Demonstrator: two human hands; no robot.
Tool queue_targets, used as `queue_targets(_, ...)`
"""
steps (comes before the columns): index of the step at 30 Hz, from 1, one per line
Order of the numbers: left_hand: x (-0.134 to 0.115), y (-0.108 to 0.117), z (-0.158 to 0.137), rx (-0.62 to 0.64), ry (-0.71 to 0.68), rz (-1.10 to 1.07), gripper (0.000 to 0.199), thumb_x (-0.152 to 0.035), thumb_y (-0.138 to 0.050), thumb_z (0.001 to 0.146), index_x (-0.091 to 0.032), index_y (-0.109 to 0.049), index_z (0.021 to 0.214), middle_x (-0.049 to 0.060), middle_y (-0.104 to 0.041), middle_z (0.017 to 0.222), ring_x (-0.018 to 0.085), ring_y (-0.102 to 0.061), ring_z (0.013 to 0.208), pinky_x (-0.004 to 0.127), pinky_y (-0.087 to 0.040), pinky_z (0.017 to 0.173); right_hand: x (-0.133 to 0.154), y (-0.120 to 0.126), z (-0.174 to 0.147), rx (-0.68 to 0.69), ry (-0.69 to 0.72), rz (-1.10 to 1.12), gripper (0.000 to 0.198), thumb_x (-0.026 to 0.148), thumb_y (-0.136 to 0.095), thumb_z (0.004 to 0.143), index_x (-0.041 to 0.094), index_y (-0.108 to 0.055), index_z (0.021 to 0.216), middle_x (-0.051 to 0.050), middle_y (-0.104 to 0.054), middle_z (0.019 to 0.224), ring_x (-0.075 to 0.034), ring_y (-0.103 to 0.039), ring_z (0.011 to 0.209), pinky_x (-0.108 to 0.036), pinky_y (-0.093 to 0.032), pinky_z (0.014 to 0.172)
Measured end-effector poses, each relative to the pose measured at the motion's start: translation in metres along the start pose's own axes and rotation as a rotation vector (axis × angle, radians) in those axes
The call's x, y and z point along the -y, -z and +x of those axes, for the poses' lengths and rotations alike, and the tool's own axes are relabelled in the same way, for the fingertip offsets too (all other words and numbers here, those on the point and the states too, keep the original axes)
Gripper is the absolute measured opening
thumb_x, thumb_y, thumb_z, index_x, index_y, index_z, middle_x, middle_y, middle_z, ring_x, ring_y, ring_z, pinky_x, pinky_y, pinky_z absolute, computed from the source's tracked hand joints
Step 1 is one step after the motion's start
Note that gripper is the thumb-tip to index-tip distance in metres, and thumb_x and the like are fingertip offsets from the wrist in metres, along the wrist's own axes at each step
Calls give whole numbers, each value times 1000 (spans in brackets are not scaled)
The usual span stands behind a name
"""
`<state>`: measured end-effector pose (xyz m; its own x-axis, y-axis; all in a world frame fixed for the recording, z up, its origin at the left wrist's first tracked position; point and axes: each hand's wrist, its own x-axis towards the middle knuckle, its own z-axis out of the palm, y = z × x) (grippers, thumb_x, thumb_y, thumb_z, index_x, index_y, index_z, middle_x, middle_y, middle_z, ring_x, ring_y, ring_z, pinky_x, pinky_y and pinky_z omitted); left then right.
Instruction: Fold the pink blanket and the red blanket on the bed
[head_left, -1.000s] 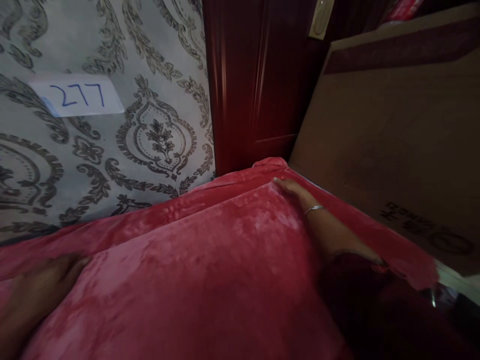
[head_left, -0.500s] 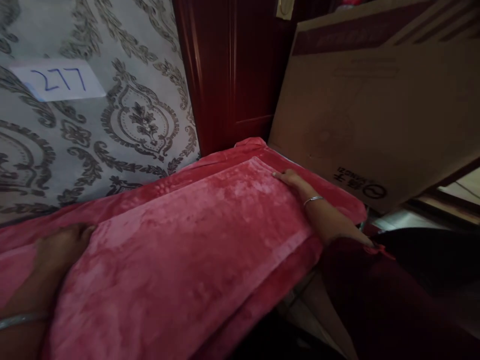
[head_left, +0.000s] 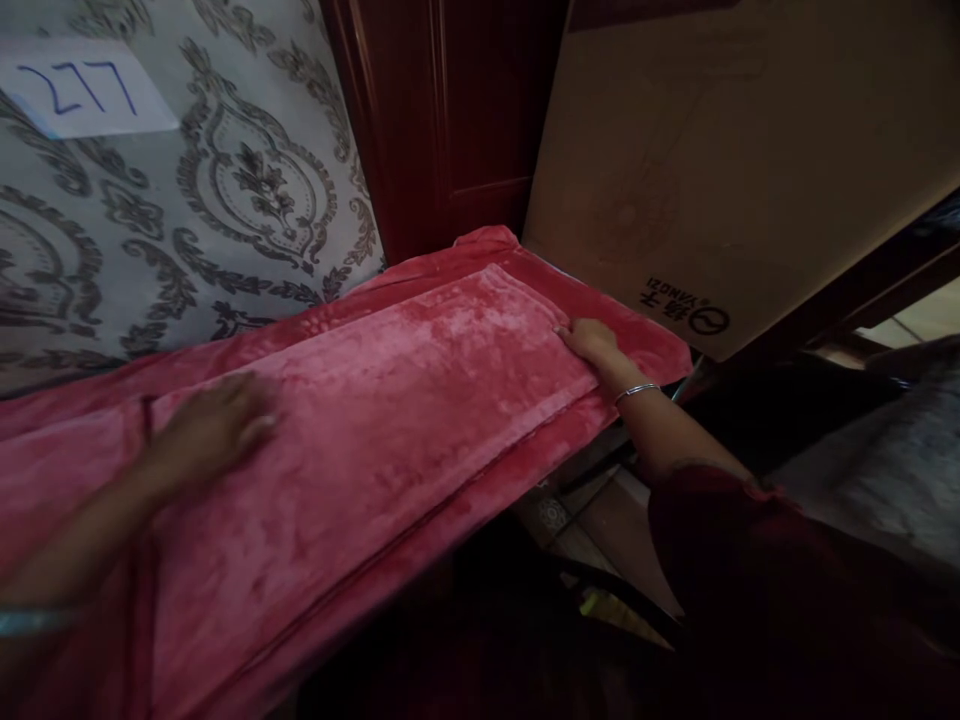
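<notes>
Right hand at the end of a folded red cloth, left hand loose above it

Head view: a folded red plush cloth (head_left: 390, 400) lies lengthwise on a narrow surface under a red cover (head_left: 652, 340). Its long far side runs near the back edge of that surface, with a band of the cover showing behind it; a darker strip of red fabric shows along the front edge. Toward the left end, a dark crease or gap separates it from another stretch of pink plush (head_left: 60, 480).

The right hand (head_left: 589, 345) is at the cloth's right end, short of the surface's right edge, with its fingers touching the border; whether they pinch it or only press on it, I cannot tell. A silver bracelet (head_left: 637, 393) circles that wrist, and a dark red sleeve (head_left: 750, 560) covers the upper arm.

The left hand (head_left: 214, 430) is blurred and is over the cloth's left part, released, with its fingers loosely extended and the plush flat below; contact is unclear. A band (head_left: 34, 622) shows on its wrist.

At the far right corner the cover bunches up before a dark red door (head_left: 480, 100). Beside the right edge a large cardboard box (head_left: 735, 180) stands tilted, its lettering upside down. Patterned wallpaper (head_left: 259, 190) backs the left part, bearing a paper marked 277 (head_left: 86, 90).
</notes>
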<state>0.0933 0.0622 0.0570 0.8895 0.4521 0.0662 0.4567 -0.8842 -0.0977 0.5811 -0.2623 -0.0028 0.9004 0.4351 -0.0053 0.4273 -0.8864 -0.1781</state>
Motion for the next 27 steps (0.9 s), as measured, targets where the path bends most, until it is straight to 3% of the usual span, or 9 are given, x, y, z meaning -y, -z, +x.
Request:
queue_targets(2,-39,-13,-23,36,-162,4,58,-43,-35,102,-14,-46,151,14,-36,165,33,-30,153,55,-19,124,-3,-4,-3,-39,22,-5,52,53,-47,102,12,-70,127,-23,-68,130,-32,-65,121,-35,-51,93)
queue_targets(5,-71,-41,-53,7,-282,-16,64,-52,-42,99,-25,-41,157,10,-31,168,34,-24,156,56,-15,126,-12,-7,-5,-53,37,6,50,52,-48,102,13,-71,122,-22,-69,126,-32,-66,118,-35,-51,91)
queue_targets(10,-70,-65,-66,-94,-311,-25,64,-49,-39,101,-29,-32,161,8,-27,169,33,-21,157,55,-13,127,-13,-6,-6,-81,31,7,48,50,-48,103,13,-72,123,-23,-70,124,-31,-66,117,-35,-51,90)
queue_targets(17,-70,-55,-64,-46,-299,-54,65,-56,-34,102,-28,-34,160,8,-26,169,33,-18,158,59,-15,125,-15,3,-14,11,-21,-42,56,56,-49,100,10,-71,125,-25,-70,123,-35,-68,114,-40,-53,90)
queue_targets(22,-86,-47,-90,-18,-235,-69,71,-60,-37,99,-31,-27,163,8,-30,168,34,-23,156,61,-21,123,-30,1,-30,-66,5,-87,55,51,-45,103,7,-72,121,-27,-71,118,-36,-68,112,-41,-53,90)
queue_targets(27,-100,-58,-112,-69,-157,-80,69,-54,-43,98,-33,-27,162,8,-27,169,38,-21,156,64,-22,122,-39,-8,-37,-136,40,-61,50,50,-46,103,10,-71,119,-24,-72,116,-34,-68,109,-38,-51,87)
